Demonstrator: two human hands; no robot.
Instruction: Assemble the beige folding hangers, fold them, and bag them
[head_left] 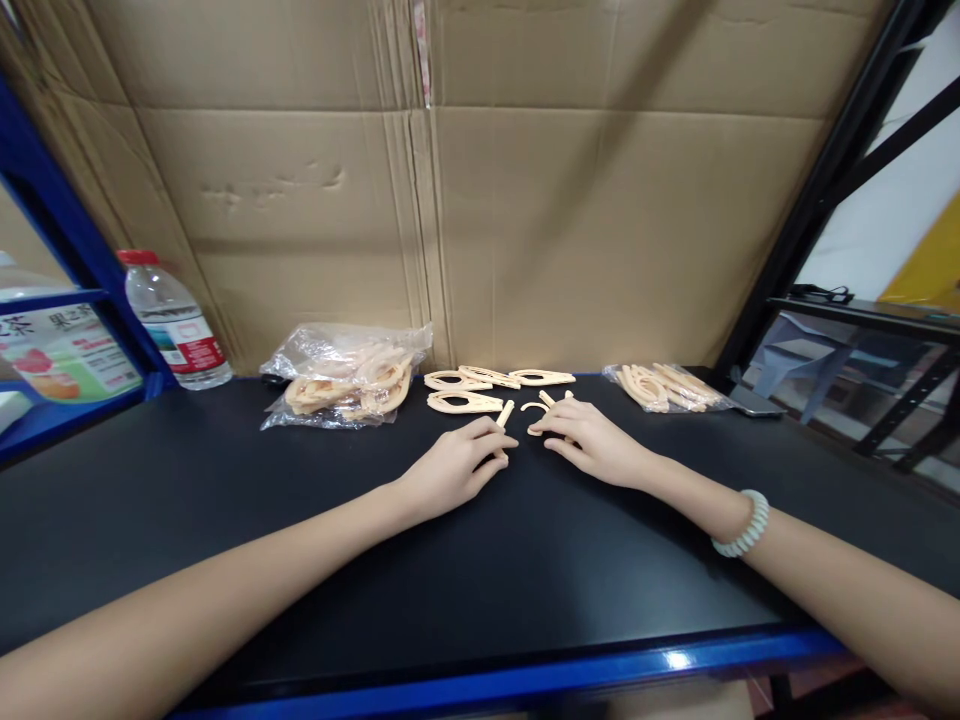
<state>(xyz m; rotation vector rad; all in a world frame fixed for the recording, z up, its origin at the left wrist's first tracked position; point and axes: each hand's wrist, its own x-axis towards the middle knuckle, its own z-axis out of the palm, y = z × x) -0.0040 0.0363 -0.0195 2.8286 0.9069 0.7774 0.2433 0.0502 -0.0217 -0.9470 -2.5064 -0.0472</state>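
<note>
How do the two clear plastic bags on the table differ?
The left bag looks larger and puffier; the right bag looks smaller and flatter. The left bag has loose plastic bunched above its contents; the right bag's plastic lies closer to its contents. Both are see-through, hold cream-coloured pieces and lie on the black table.

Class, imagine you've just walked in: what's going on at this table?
At a black table, a person's left hand holds a partly hidden cream piece and the right hand a hooked cream piece, apart from each other. Folded cream hangers lie loose just beyond, between two clear bags of hangers.
</note>
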